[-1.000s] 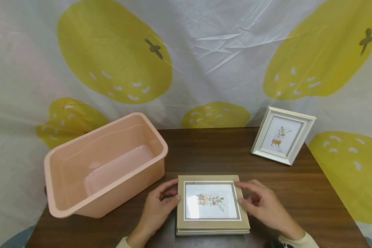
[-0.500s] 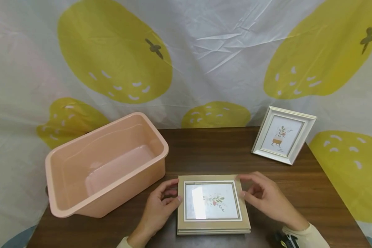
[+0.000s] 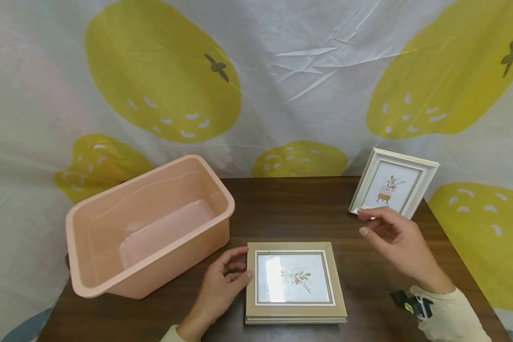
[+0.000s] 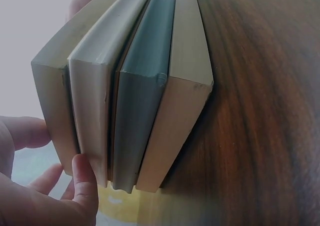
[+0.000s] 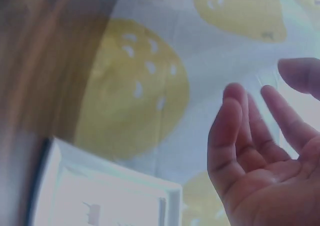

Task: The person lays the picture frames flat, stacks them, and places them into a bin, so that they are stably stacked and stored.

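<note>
A stack of several picture frames lies flat at the table's front middle. In the left wrist view its edges are beige, white and blue-grey. On top is a beige frame with a plant print under glass. My left hand rests its thumb and fingertips against the stack's left side, not wrapped round it. Holding nothing, my right hand hovers with loosely bent fingers, overlapping the lower part of a white picture frame in the head view. That frame stands tilted at the back right, showing a potted-plant print.
A pink plastic bin stands at the left of the dark wooden table, with nothing visible inside. Behind the table hangs a pale cloth printed with large yellow fruit. My right wrist carries a black strap device.
My right hand has left the stack's right side and moved up and right toward the standing white frame. My left hand stays at the stack's left side.
</note>
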The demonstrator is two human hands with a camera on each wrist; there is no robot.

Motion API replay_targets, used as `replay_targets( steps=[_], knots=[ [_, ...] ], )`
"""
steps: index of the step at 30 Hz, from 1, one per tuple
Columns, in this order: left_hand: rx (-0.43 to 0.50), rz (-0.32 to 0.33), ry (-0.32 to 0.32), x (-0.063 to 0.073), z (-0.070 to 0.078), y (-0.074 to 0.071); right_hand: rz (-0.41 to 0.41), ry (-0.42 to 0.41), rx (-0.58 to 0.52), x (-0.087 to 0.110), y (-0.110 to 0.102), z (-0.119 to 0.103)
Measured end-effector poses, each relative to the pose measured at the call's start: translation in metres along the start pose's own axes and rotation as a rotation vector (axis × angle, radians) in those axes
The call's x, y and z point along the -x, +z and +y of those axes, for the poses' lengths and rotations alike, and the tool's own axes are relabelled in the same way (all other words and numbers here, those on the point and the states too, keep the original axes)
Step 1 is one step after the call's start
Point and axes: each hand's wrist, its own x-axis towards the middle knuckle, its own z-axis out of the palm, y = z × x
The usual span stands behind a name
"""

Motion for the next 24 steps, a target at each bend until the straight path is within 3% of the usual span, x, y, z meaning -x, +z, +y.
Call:
replay_targets(
  steps=[5, 12, 15, 24],
  knots=[
    [0.000, -0.002, 0.003, -0.001, 0.000, 0.000, 0.109, 0.005, -0.004, -0.019, -0.021, 0.005],
    [0.000, 0.009, 0.006, -0.001, -0.001, 0.000, 0.245, -0.079, -0.067, -0.046, -0.037, 0.012],
    [0.004, 0.012, 0.010, -0.001, -0.001, 0.000, 0.284, -0.071, -0.074, -0.057, -0.044, 0.021],
    [0.013, 0.010, 0.013, 0.001, -0.002, 0.000, 0.325, 0.020, 0.089, -0.084, -0.069, 0.046]
  ],
)
